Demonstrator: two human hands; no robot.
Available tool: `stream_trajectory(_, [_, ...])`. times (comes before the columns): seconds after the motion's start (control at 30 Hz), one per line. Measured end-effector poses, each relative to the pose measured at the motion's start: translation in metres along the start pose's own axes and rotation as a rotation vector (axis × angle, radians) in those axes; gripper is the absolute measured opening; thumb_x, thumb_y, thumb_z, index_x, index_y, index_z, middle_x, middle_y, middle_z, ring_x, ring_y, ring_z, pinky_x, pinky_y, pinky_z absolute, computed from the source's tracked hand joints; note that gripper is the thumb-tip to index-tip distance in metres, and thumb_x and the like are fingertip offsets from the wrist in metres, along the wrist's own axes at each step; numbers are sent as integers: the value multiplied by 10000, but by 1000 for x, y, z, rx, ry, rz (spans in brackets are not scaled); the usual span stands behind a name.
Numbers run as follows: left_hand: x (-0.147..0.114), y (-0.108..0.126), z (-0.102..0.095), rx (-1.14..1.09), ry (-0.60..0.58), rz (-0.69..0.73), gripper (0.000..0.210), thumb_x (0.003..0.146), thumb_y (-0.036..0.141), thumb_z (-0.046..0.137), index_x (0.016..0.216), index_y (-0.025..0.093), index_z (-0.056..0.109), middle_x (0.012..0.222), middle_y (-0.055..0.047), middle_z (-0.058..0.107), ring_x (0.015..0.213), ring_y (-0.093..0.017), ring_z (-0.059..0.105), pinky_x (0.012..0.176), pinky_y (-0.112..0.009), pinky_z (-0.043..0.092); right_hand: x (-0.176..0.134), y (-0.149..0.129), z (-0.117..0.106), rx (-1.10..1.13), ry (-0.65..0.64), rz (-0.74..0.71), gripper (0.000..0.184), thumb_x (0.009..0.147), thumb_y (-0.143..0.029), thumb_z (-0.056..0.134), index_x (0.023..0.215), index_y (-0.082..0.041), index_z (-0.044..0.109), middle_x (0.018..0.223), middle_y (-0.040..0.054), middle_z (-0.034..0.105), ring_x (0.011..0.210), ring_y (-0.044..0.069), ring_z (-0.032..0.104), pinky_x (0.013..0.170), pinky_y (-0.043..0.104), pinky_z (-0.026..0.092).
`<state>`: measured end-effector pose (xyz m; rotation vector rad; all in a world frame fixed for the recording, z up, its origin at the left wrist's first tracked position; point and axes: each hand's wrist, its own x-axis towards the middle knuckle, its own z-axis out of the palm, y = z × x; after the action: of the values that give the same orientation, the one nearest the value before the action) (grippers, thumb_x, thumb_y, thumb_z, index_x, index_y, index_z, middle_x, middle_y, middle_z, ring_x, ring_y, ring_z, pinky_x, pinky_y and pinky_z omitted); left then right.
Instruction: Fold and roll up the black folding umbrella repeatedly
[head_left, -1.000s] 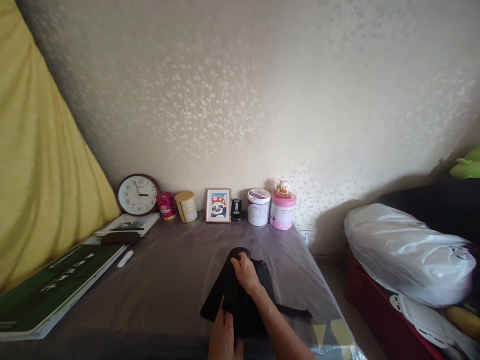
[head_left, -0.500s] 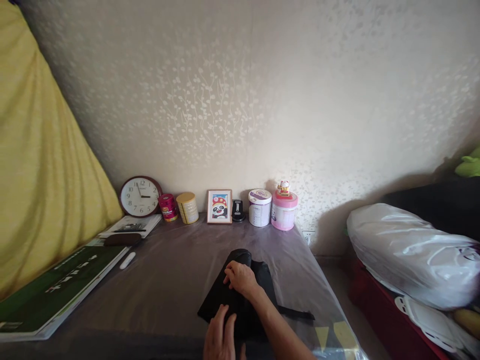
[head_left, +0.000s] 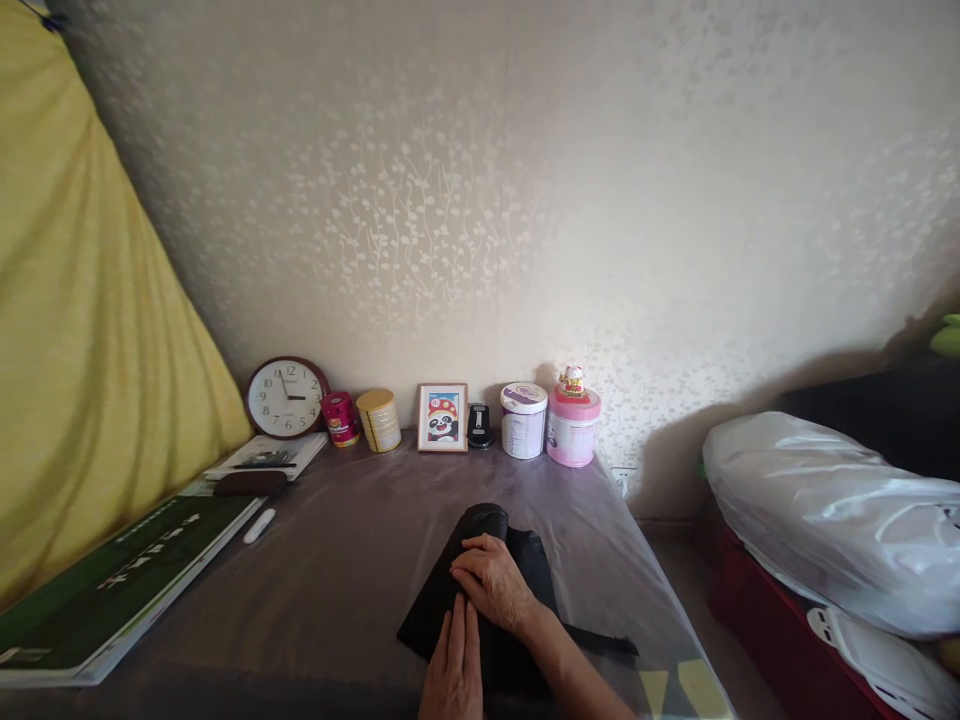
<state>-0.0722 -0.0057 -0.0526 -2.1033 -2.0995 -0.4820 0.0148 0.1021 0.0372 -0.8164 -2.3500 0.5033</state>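
Observation:
A folded piece of black cloth [head_left: 439, 600] with a strap [head_left: 604, 641] trailing off to the right lies on the near part of the table; its exact kind I cannot tell. My left hand [head_left: 454, 660] rests flat on its near side, fingers stretched out and pointing away from me. Just beyond, my right hand [head_left: 496, 585] lies over the middle of the cloth, its fingers laid across it towards the left. The fingertips of both hands are close together. The right forearm covers part of the cloth.
Along the wall stand a clock [head_left: 287, 398], a magenta can [head_left: 341, 419], a yellow-lidded can [head_left: 380, 421], a picture frame [head_left: 442, 418], a white tub [head_left: 523, 422] and a pink tub [head_left: 573, 438]. At left lie a green book [head_left: 135, 575] and a white pen-like object [head_left: 259, 526]. A stuffed plastic bag [head_left: 832, 520] is beyond the table's right edge.
My right hand has gone from curled fingers to lying flatter on the cloth. My left hand has slid forward, its fingers now closer together. The view has shifted slightly.

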Motion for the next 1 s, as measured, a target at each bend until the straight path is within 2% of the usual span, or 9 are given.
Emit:
stream_trajectory(0.07, [2,-1,0,-10,-20,-18,739,718,-67,308,1383,194,120,1418,-94,352,1295,-232,340,1033,-345,391,7,14,4,-21,21,4,215,878,-224,465,897,-237,679,961,1,702,1133,172,497,1043,384,234])
stream_trajectory(0.17, [5,3,-11,12,-108,-59,672,726,-88,227,1340,174,301,1415,-76,355,1293,-196,343,1047,-307,365,26,35,6,-62,38,49,252,893,-202,422,949,-237,665,1034,11,684,1171,175,475,1060,432,205])
stream_trajectory(0.33, [10,12,-35,7,-303,-197,826,575,-145,277,1354,122,214,1439,-138,281,1308,-206,319,1029,-277,362,47,53,-6,-148,100,195,271,880,-188,412,1027,-205,639,1134,69,639,1162,203,497,1001,401,340])
stream_trajectory(0.47, [14,12,-40,-46,-356,-230,731,664,-118,219,1352,129,212,1434,-142,302,1309,-193,325,1039,-281,341,25,40,-15,-130,288,139,290,909,-226,369,1042,-187,623,1050,82,660,1033,186,572,935,348,413])
stream_trajectory(0.6, [17,10,-44,-69,-398,-240,697,697,-86,260,1358,125,203,1437,-142,308,1318,-194,311,1061,-282,303,0,30,-7,-65,205,-22,281,916,-248,380,988,-222,651,1032,46,672,1080,174,549,961,341,400])
stream_trajectory(0.7, [17,11,-50,-54,-436,-254,810,624,-96,348,1374,142,156,1450,-126,295,1319,-208,314,1046,-276,319,6,37,-3,-153,206,86,287,888,-193,410,1082,-207,621,1179,60,612,1189,201,475,997,384,371])
stream_trajectory(0.8, [17,9,-57,-46,-432,-266,869,598,-98,365,1383,184,124,1433,-107,341,1281,-223,375,977,-295,395,16,45,-7,-223,255,274,318,866,-157,409,1123,-171,595,1220,98,581,1167,215,498,985,387,385])
stream_trajectory(0.87, [17,7,-61,-31,-410,-247,877,598,-90,372,1384,215,132,1409,-100,383,1241,-236,423,931,-328,430,14,47,-12,-205,269,282,341,873,-143,366,1134,-164,585,1202,99,591,1135,197,522,989,368,383])
stream_trajectory(1.0, [18,4,-72,28,-373,-204,936,547,-66,457,1385,214,148,1348,-121,459,1146,-282,491,893,-397,440,-7,53,-19,-171,141,264,410,829,-85,350,1165,-173,567,1242,86,567,1153,182,507,995,346,375])
